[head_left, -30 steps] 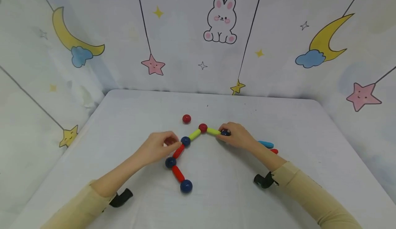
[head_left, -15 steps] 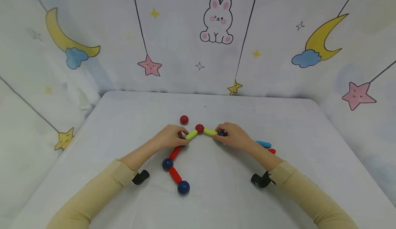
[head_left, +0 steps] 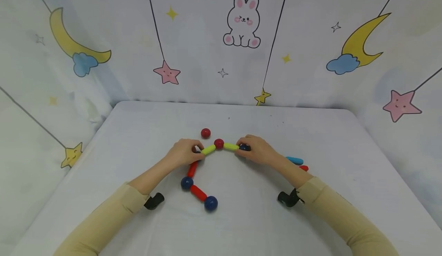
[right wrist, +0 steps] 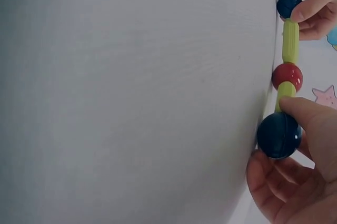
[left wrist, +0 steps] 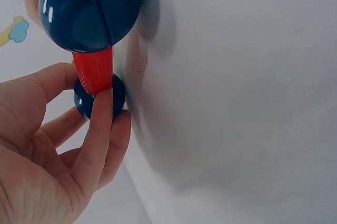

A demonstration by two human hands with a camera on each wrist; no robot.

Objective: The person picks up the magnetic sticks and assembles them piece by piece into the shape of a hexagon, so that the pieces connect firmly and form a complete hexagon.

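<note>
Sleeves, tan, run in from the near edge of the white table (head_left: 114, 217), each wrist carrying a small black camera mount.

Nearest piece of the chain: a dark blue ball (head_left: 210, 203), free of both hands. A red rod (head_left: 198, 193) runs from it back-left to a second blue ball (head_left: 187, 183). A second red rod (head_left: 192, 169) climbs away from there toward the left hand (head_left: 183, 154).

That hand is clamped on a third blue ball (left wrist: 99, 97) at the joint, fingers and thumb curled round it; head view hides the ball behind the knuckles. From the joint a yellow-green rod (head_left: 208, 149) leads to a red ball (head_left: 219, 144) at the peak, then another yellow-green rod (head_left: 230, 146) slopes down to the right hand (head_left: 257, 151).

Right hand pinches a fourth blue ball (right wrist: 279, 134) at the chain's end, thumb over it, fingers curled beneath.

Behind that hand and to its right: a light blue rod (head_left: 294, 160) and a bit of a red piece (head_left: 304, 168), mostly hidden by the forearm.

Farther back, a loose red ball (head_left: 205, 133), near the peak but apart from it.

Beyond the table, a backdrop (head_left: 310, 75) printed with moons, stars and a rabbit.
</note>
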